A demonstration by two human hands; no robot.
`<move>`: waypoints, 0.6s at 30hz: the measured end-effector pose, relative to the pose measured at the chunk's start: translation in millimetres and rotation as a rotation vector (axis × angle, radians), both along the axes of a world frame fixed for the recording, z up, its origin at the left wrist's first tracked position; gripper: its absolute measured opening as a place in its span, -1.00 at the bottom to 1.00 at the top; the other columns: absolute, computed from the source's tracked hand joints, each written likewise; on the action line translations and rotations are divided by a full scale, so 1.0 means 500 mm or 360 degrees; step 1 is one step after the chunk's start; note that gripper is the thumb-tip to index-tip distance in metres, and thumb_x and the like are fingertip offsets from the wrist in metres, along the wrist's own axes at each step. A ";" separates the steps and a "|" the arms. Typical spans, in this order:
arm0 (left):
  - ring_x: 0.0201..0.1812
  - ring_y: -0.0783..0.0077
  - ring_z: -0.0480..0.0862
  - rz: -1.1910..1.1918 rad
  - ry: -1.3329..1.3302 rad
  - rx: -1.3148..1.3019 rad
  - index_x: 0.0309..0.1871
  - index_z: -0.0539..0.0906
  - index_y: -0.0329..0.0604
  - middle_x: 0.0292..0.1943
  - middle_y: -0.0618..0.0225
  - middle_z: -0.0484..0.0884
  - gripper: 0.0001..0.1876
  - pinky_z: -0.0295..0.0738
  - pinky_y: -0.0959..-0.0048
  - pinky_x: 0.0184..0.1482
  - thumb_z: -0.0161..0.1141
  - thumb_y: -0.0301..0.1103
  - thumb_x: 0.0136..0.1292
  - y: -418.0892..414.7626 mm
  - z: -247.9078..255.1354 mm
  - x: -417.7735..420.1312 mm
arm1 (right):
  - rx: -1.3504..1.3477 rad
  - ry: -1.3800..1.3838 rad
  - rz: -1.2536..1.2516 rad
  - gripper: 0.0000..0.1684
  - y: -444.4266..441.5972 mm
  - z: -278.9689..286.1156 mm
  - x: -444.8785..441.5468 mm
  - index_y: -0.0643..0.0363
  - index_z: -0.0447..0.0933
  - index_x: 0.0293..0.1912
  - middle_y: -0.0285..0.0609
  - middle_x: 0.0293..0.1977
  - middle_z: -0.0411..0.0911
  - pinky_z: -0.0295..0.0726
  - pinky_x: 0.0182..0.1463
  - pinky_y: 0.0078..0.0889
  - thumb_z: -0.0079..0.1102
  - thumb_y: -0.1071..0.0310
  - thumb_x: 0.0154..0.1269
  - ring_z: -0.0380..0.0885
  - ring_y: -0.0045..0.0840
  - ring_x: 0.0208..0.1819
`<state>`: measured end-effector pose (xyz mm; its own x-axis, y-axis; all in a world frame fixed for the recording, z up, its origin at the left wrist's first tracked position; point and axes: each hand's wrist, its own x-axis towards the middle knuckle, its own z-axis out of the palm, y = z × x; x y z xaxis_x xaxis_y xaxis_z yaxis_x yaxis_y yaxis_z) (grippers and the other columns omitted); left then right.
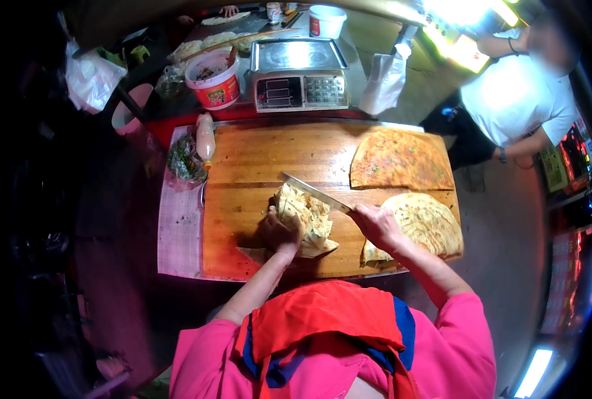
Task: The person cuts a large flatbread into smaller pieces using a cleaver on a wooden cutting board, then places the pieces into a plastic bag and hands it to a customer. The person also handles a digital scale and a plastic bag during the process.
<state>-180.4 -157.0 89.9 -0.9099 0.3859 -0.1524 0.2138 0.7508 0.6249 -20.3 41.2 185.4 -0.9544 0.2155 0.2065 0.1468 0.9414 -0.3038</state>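
My right hand point(377, 224) grips the handle of a knife point(316, 191) whose long blade points up and left across a wooden cutting board point(276, 149). Below the blade lies a heap of cut flatbread pieces point(306, 212), loosely piled. My left hand point(282, 230) rests against the left side of this heap, its fingers partly hidden; whether it grips any pieces is unclear. A pale, layered half flatbread point(425, 224) sits beside my right forearm. Behind it on the board is a browned half flatbread point(401, 162) flecked with green.
A bottle point(205, 139) and a bag of chopped greens point(186, 158) lie at the board's left. Beyond stand a digital scale point(300, 75), a red-labelled tub point(213, 80) and a white bucket point(327, 22). Plastic bags point(383, 82) hang nearby. A person point(515, 95) stands at right; another person's hand point(229, 10) touches dough.
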 end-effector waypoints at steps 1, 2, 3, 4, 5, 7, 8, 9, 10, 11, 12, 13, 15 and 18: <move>0.23 -0.19 0.38 -0.0022 0.0049 0.0068 0.33 0.29 -0.40 0.21 -0.21 0.39 -0.13 0.28 0.05 0.28 0.25 0.13 0.14 -0.001 -0.028 -0.001 | 0.0016 -0.0069 0.0048 -0.77 0.001 0.014 -0.034 0.15 0.41 -0.34 -0.02 -0.56 0.50 0.46 -0.51 -0.17 0.12 0.25 0.41 0.56 -0.15 -0.52; 0.21 -0.19 0.40 -0.0035 0.0241 0.0112 0.30 0.31 -0.39 0.18 -0.19 0.41 -0.17 0.30 0.04 0.25 0.25 0.11 0.15 0.004 -0.066 0.006 | 0.0030 -0.0139 0.0097 -0.76 0.002 0.030 -0.067 0.15 0.41 -0.33 -0.03 -0.56 0.51 0.47 -0.51 -0.17 0.12 0.23 0.42 0.56 -0.16 -0.51; 0.18 -0.18 0.41 -0.0050 0.0432 0.0155 0.27 0.33 -0.38 0.16 -0.17 0.43 -0.21 0.31 0.03 0.23 0.24 0.09 0.16 0.016 -0.107 0.020 | 0.0013 -0.0218 0.0132 -0.75 -0.001 0.049 -0.099 0.15 0.41 -0.32 -0.04 -0.56 0.51 0.48 -0.50 -0.16 0.11 0.20 0.42 0.57 -0.17 -0.51; 0.16 -0.18 0.42 -0.0081 0.0529 0.0217 0.26 0.34 -0.39 0.14 -0.17 0.44 -0.24 0.32 0.02 0.22 0.25 0.04 0.16 0.019 -0.109 0.024 | 0.0000 -0.0308 0.0156 -0.75 -0.003 0.058 -0.119 0.14 0.43 -0.31 -0.04 -0.54 0.53 0.50 -0.49 -0.15 0.08 0.18 0.43 0.58 -0.17 -0.50; 0.14 -0.19 0.43 -0.0110 0.0628 0.0275 0.25 0.34 -0.39 0.13 -0.18 0.45 -0.26 0.32 0.01 0.21 0.27 0.00 0.16 0.022 -0.112 0.028 | -0.0014 -0.0399 0.0181 -0.75 -0.006 0.068 -0.140 0.12 0.45 -0.29 -0.04 -0.53 0.55 0.51 -0.49 -0.14 0.05 0.16 0.44 0.59 -0.17 -0.50; 0.13 -0.20 0.43 -0.0178 0.0744 0.0382 0.26 0.34 -0.40 0.12 -0.20 0.44 -0.28 0.32 -0.01 0.21 0.29 -0.08 0.16 0.021 -0.115 0.031 | 0.0031 -0.0632 0.0205 -0.78 -0.009 0.077 -0.174 0.07 0.50 -0.24 -0.04 -0.47 0.58 0.57 -0.48 -0.14 -0.03 0.18 0.45 0.60 -0.19 -0.49; 0.13 -0.22 0.43 -0.0217 0.0759 0.0436 0.27 0.33 -0.41 0.13 -0.21 0.43 -0.27 0.31 -0.02 0.22 0.30 -0.11 0.16 0.018 -0.116 0.032 | 0.0043 -0.0677 0.0230 -0.75 -0.002 0.068 -0.176 0.07 0.52 -0.24 -0.03 -0.46 0.59 0.58 -0.45 -0.12 -0.06 0.17 0.46 0.61 -0.16 -0.47; 0.13 -0.22 0.43 -0.0228 0.0648 0.0500 0.29 0.34 -0.38 0.11 -0.22 0.43 -0.28 0.32 -0.02 0.21 0.32 -0.13 0.14 0.012 -0.116 0.037 | 0.0055 -0.0728 0.0255 -0.73 0.006 0.059 -0.176 0.07 0.54 -0.24 -0.02 -0.45 0.60 0.59 -0.42 -0.09 -0.08 0.16 0.46 0.62 -0.14 -0.44; 0.13 -0.23 0.43 -0.0235 0.0540 0.0559 0.30 0.35 -0.35 0.08 -0.22 0.43 -0.28 0.34 -0.02 0.21 0.33 -0.16 0.13 0.003 -0.103 0.040 | 0.0064 -0.0775 0.0283 -0.70 0.013 0.050 -0.177 0.07 0.55 -0.23 -0.01 -0.44 0.61 0.60 -0.39 -0.07 -0.10 0.15 0.47 0.63 -0.12 -0.42; 0.13 -0.24 0.42 -0.0238 0.0433 0.0614 0.31 0.36 -0.31 0.06 -0.22 0.44 -0.28 0.35 -0.02 0.20 0.35 -0.19 0.12 -0.005 -0.082 0.041 | 0.0053 -0.0757 0.0333 -0.68 0.023 0.040 -0.176 0.08 0.55 -0.23 0.00 -0.47 0.60 0.58 -0.41 -0.06 -0.08 0.10 0.47 0.63 -0.11 -0.44; 0.13 -0.22 0.43 -0.0309 0.0299 0.0597 0.28 0.38 -0.30 0.05 -0.21 0.44 -0.31 0.38 0.01 0.18 0.35 -0.21 0.11 -0.015 -0.061 0.039 | 0.0050 -0.0774 0.0347 -0.67 0.028 0.031 -0.175 0.09 0.55 -0.22 0.01 -0.47 0.60 0.58 -0.41 -0.05 -0.08 0.10 0.48 0.63 -0.10 -0.44; 0.12 -0.21 0.44 -0.0305 0.0268 0.0623 0.26 0.39 -0.31 0.06 -0.22 0.43 -0.33 0.40 0.03 0.17 0.35 -0.22 0.11 -0.022 -0.072 0.036 | 0.0050 -0.0790 0.0370 -0.66 0.030 0.028 -0.180 0.10 0.56 -0.22 0.01 -0.47 0.60 0.57 -0.41 -0.04 -0.08 0.09 0.48 0.63 -0.09 -0.43; 0.12 -0.18 0.45 -0.0301 0.0202 0.0679 0.22 0.41 -0.33 0.07 -0.22 0.42 -0.37 0.42 0.06 0.15 0.35 -0.25 0.10 -0.044 -0.100 0.028 | 0.0038 -0.0800 0.0432 -0.64 0.031 0.019 -0.192 0.11 0.56 -0.22 0.02 -0.47 0.60 0.56 -0.40 -0.03 -0.08 0.08 0.49 0.63 -0.08 -0.42; 0.15 -0.13 0.43 -0.0259 0.0660 0.0850 0.17 0.42 -0.32 0.10 -0.10 0.40 -0.38 0.37 0.03 0.18 0.38 -0.34 0.02 -0.070 0.015 -0.036 | 0.0009 -0.0674 0.0522 -0.65 0.036 0.019 -0.192 0.14 0.54 -0.23 0.03 -0.46 0.59 0.56 -0.38 -0.04 -0.08 0.10 0.49 0.63 -0.08 -0.39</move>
<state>-198.3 -192.1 97.6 -0.7763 0.4476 0.4439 0.5983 0.3014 0.7424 -116.3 59.1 194.9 -0.9715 -0.1079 -0.2112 -0.0466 0.9599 -0.2764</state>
